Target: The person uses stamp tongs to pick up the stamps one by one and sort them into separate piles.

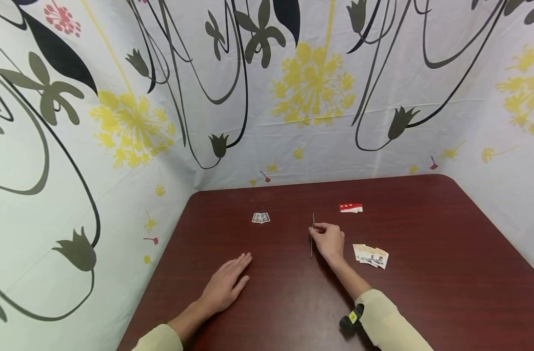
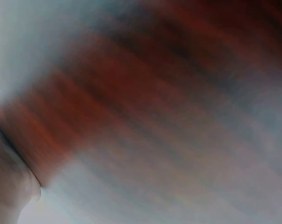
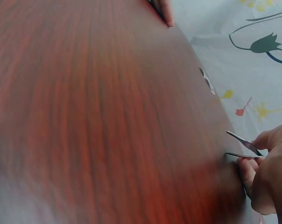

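Note:
In the head view my right hand (image 1: 330, 241) pinches thin tweezers (image 1: 312, 247) above the middle of the table. The right wrist view shows the tweezers (image 3: 246, 145) with their two tips spread apart, nothing visible between them, and the right hand (image 3: 274, 168) behind. My left hand (image 1: 223, 287) lies palm down on the table with straight fingers. Just right of my right hand is a fan of cream stamp-like papers (image 1: 370, 256). Farther back lie a small grey-and-white fan (image 1: 261, 218) and a red-and-white fan (image 1: 351, 208) of similar papers.
The dark red wooden table (image 1: 451, 273) has rounded back corners. A white cloth (image 1: 258, 117) with a plant print hangs behind and beside it. A black device (image 1: 352, 317) sits at my right wrist. The left wrist view is mostly blurred.

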A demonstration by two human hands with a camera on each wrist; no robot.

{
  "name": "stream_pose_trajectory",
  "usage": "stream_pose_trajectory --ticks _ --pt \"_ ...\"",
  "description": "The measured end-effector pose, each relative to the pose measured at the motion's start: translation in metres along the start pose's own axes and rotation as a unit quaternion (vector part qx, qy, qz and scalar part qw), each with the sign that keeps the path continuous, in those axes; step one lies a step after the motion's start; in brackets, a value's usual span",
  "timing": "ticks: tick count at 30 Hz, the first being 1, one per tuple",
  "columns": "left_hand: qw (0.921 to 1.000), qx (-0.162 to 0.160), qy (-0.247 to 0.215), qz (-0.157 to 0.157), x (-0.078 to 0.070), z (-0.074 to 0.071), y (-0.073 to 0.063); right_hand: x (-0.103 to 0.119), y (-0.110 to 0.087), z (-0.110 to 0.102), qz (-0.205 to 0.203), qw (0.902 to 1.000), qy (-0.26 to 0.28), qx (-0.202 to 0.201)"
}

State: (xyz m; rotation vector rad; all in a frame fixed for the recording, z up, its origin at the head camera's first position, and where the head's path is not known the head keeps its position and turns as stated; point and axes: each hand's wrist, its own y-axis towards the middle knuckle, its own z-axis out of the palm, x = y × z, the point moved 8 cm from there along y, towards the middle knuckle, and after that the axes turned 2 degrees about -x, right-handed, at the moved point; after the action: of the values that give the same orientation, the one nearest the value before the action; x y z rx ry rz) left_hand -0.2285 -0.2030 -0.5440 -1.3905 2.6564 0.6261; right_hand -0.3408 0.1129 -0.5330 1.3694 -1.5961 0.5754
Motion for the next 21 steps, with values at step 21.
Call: stream_pose_trajectory --ticks 21 --pt "1.0000 0.000 0.006 0.000 0.001 0.001 0.000 0.004 -0.012 0.002 -0.066 0.9931 -0.017 -0.096"
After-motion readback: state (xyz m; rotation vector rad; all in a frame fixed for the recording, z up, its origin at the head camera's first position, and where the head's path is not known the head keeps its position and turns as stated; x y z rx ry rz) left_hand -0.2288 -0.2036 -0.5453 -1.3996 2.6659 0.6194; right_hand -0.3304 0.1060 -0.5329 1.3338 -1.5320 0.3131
